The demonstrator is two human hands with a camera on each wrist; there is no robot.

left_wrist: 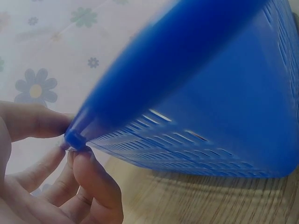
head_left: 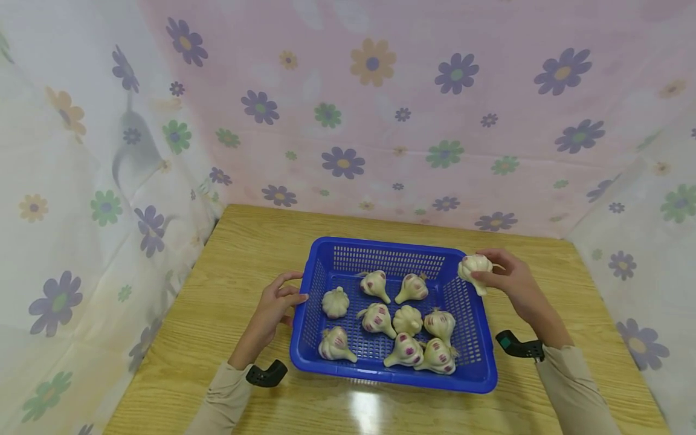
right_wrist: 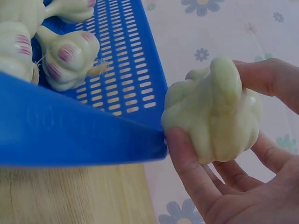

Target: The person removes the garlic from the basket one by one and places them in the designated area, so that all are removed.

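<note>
A blue plastic basket (head_left: pixel 380 377) with slotted walls stands on the table, holding several garlic bulbs (head_left: pixel 376 319), some marked with purple. At the basket's left end my left hand (head_left: pixel 272 305) pinches the rim between thumb and fingers; the left wrist view shows the fingers (left_wrist: pixel 96 179) under the rim edge. My right hand (head_left: pixel 513 281) holds one garlic bulb (head_left: pixel 475 266) over the basket's right rim, near the far corner. Seen close in the right wrist view, the held bulb (right_wrist: pixel 212 116) has its stem toward the camera, with thumb and fingers around its sides.
The basket rests on a wood-grain table (head_left: pixel 255 241). Flower-patterned cloth (head_left: pixel 370 151) hangs behind the table and along both sides. Black wrist-worn devices (head_left: pixel 266 374) sit on both of the person's forearms, near the sleeve cuffs.
</note>
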